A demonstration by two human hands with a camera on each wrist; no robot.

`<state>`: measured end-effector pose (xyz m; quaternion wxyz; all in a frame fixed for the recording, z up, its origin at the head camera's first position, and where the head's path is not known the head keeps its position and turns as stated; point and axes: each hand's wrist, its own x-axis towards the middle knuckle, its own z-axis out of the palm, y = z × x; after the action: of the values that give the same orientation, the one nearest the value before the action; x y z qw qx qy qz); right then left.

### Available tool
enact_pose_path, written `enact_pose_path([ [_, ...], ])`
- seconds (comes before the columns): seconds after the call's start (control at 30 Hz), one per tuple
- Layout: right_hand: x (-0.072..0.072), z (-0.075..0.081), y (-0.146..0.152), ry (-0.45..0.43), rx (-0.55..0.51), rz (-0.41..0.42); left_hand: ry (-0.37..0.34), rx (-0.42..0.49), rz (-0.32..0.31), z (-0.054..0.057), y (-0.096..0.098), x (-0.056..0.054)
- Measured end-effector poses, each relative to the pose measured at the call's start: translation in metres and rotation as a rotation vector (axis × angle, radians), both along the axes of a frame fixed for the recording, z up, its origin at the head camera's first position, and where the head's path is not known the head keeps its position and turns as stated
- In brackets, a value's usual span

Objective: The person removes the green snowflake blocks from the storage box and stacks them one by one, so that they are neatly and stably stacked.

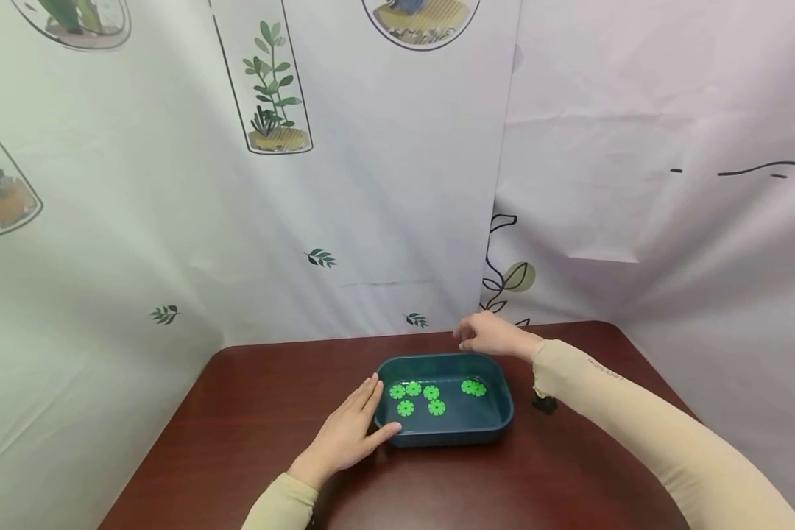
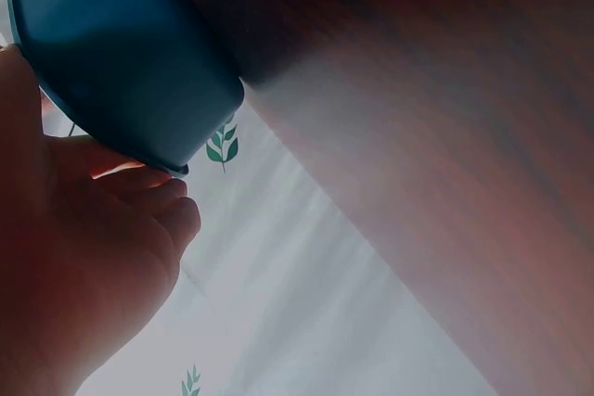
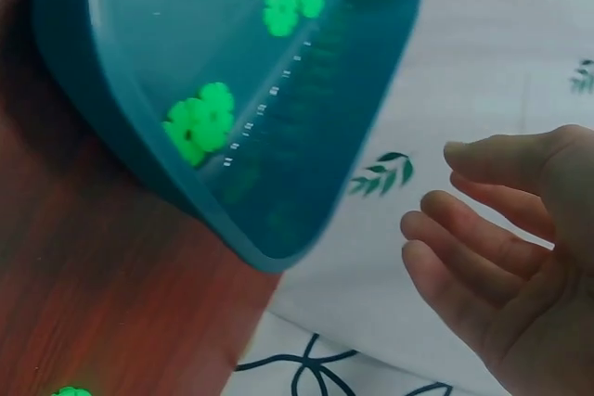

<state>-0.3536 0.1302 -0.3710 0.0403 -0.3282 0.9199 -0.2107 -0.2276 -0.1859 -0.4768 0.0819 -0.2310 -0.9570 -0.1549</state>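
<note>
A dark teal rectangular basin (image 1: 445, 436) stands on the table, holding several bright green notched plastic discs (image 1: 436, 407). Most of them lie in its left half, with two overlapping at the right end. My left hand (image 1: 346, 430) rests along the basin's left rim, fingers extended and thumb at the front corner. In the left wrist view, the fingertips of that hand (image 2: 111, 248) are at the rim. Above the basin's back right edge hovers my right hand (image 1: 493, 335). Its fingers (image 3: 473, 238) are loosely bent, with nothing between them and the thumb in the right wrist view.
On the reddish-brown table (image 1: 258, 412), another green disc (image 3: 71, 391) shows at the bottom edge of the right wrist view. A dark object (image 1: 545, 403) appears just under the right forearm. White printed cloth (image 1: 384, 221) hangs behind and beside the table.
</note>
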Motion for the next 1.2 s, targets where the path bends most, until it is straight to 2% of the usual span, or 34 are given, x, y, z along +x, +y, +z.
enact_pose_path([
  [0.2,0.002,-0.010,-0.007,-0.063,0.109,0.042,0.004,-0.010,-0.001,0.003,0.000,-0.001],
  [0.4,0.008,-0.018,-0.011,-0.086,0.234,0.078,-0.005,-0.014,-0.002,0.003,0.002,0.000],
  [0.53,0.010,-0.025,-0.013,-0.127,0.263,0.070,-0.008,-0.015,0.000,0.003,0.001,0.000],
  [0.73,0.011,-0.040,-0.014,-0.173,0.317,0.015,-0.011,-0.011,-0.003,0.001,0.001,0.001],
  [1.0,0.015,-0.050,-0.014,-0.206,0.368,0.042,-0.007,-0.011,0.002,-0.002,0.001,0.002],
  [1.2,0.016,-0.053,-0.014,-0.154,0.393,0.059,-0.010,-0.009,0.010,-0.002,0.001,0.000],
])
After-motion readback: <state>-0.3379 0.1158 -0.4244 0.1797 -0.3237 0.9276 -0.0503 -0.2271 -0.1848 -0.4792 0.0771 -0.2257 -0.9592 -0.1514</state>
